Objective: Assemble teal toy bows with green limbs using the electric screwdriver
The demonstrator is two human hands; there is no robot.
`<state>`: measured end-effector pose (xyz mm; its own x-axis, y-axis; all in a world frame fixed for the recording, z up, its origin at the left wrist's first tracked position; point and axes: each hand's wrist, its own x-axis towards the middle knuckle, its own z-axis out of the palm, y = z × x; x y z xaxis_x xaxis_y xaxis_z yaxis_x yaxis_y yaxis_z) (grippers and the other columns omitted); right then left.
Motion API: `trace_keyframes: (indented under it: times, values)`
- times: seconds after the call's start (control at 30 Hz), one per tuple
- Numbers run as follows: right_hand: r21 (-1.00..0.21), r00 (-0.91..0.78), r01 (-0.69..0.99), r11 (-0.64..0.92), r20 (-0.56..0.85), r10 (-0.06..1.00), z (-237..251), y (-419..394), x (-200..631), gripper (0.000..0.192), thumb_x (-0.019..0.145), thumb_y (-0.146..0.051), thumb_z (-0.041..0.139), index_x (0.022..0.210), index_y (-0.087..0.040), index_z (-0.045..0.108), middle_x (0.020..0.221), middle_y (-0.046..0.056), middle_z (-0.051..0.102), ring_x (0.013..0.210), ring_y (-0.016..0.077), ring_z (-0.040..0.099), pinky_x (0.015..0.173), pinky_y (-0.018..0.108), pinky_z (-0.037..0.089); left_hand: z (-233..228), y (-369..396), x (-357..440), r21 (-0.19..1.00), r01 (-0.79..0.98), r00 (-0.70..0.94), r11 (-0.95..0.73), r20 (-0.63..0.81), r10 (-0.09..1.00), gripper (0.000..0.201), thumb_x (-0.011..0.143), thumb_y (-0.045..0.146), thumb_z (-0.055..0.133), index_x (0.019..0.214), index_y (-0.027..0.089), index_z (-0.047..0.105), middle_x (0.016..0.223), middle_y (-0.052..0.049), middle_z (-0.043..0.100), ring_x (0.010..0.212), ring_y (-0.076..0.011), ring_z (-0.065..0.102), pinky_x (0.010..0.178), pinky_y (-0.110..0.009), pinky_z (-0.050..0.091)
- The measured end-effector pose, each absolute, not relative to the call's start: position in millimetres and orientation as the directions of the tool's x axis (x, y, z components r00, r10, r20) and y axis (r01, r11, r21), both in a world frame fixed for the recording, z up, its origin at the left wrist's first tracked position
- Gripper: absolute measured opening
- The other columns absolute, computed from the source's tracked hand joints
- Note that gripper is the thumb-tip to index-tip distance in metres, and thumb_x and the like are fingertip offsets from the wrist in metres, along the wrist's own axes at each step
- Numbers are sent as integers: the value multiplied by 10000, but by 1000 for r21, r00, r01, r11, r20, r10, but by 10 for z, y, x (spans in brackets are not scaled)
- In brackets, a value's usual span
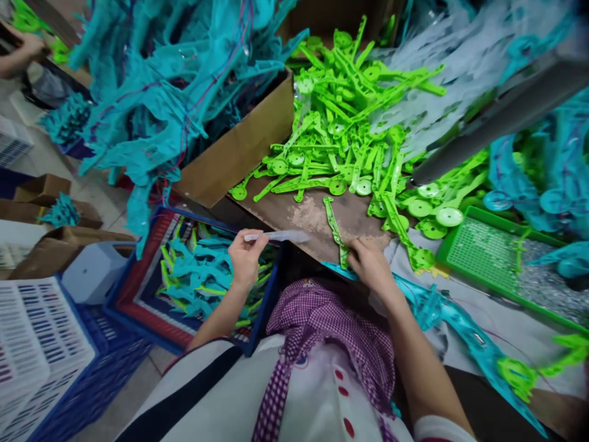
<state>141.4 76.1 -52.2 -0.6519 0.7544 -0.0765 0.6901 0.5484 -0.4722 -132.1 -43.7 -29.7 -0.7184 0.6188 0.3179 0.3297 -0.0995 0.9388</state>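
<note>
My left hand (246, 258) is closed in a pinch on one end of a translucent whitish plastic strip (288, 236), whose other end points right over the table edge. To its right, my right hand (372, 269) has its fingers bent at the lower end of a slim green plastic arm (334, 224), which lies along the tabletop. Beneath that hand runs a long teal plastic part (467, 325), partly hidden by the wrist. A round green piece (518, 376) sits on its far right end.
A heap of green arms (350, 116) covers the table's back, beside blurred translucent strips (442, 67). Teal parts overflow a cardboard box (239, 153). A blue crate (138, 294) holds teal-green pieces. A green tray (488, 245) holds small metallic bits. A dark bar (501, 116) slants overhead.
</note>
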Motion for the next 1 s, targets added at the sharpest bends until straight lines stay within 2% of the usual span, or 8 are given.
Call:
trace_keyframes:
  times: [0.13,0.27,0.37,0.57,0.67,0.77,0.9,1.0]
  values:
    - [-499,-643,677,541,-45,764,-574,768,1426,240,881,-193,449,1026,-189,640,982,115,640,973,271,584,871,373,453,-221,-293,-1142,926,301,-824,-227,373,427,264,871,487,710,894,263,570,923,29,671,868,-129,675,807,-300,568]
    - [-515,-643,667,538,-35,765,-602,753,1434,261,895,-217,436,1051,-178,641,998,122,641,988,276,587,891,387,461,-73,379,-876,924,134,-733,-359,336,592,310,984,593,469,1048,290,472,832,29,649,724,-115,665,749,-284,556]
    - [-499,-630,682,535,-29,776,-605,731,1428,268,899,-217,426,1046,-171,646,998,131,638,982,281,580,894,398,458,-65,822,-755,949,103,-722,-297,277,634,379,1023,600,312,1220,309,452,796,26,605,632,-105,615,692,-263,533]
    - [-503,-625,681,532,-22,780,-584,720,1414,284,902,-197,412,1058,-173,647,1011,130,628,1001,279,563,906,399,446,-260,872,-723,892,442,-555,93,191,809,472,1014,426,494,1455,327,356,1276,-74,586,1159,-178,623,1003,-322,502]
    - [-535,-633,665,522,-32,774,-584,732,1420,279,895,-191,419,1054,-176,648,1010,130,625,999,278,562,904,397,448,-285,565,-693,799,588,-416,128,162,895,489,1005,384,510,1477,342,386,1371,-82,546,1311,-208,537,1121,-368,432]
    - [-543,-625,665,514,-28,780,-591,735,1429,271,903,-204,424,1048,-184,652,1004,128,626,987,281,557,895,402,448,-211,324,-680,845,534,-350,-15,238,906,473,1011,438,480,1475,383,407,1232,-59,626,1192,-205,618,1070,-379,480]
    - [-537,-624,669,514,-30,781,-596,730,1435,282,913,-219,424,1064,-172,657,993,133,627,982,287,553,894,410,444,-127,415,-715,914,298,-594,-275,403,696,518,1001,596,404,1480,404,366,825,13,639,766,-159,675,795,-326,575]
    - [-530,-629,668,523,-26,777,-596,730,1435,289,918,-220,417,1071,-172,658,994,132,626,979,287,550,896,410,443,-215,667,-707,895,260,-622,-363,443,646,554,963,651,452,1450,390,409,740,38,629,710,-148,664,776,-307,570]
